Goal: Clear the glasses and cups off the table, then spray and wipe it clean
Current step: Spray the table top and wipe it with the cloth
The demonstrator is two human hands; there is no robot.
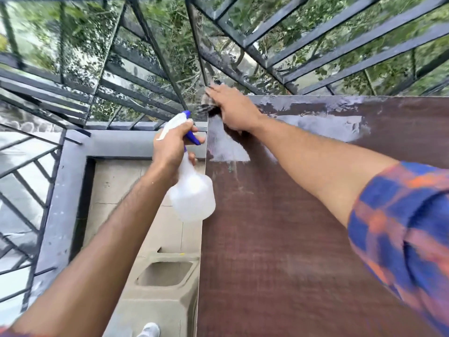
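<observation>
The dark brown table (291, 227) fills the right half of the view, with pale wet streaks along its far edge and far left corner. My left hand (173, 142) grips the neck of a translucent white spray bottle (192, 195) with a blue trigger, held just off the table's left edge. My right hand (233, 108) reaches to the far left corner with fingers stretched flat, pressing on a grey cloth (206, 103), which is blurred and mostly hidden under the hand. No glasses or cups are in view.
A grey metal railing (145, 76) with slanted bars stands close behind and left of the table, with trees beyond. A grey ledge (116, 144) and tiled floor (136, 190) lie to the left. A white shoe (149, 330) shows at the bottom.
</observation>
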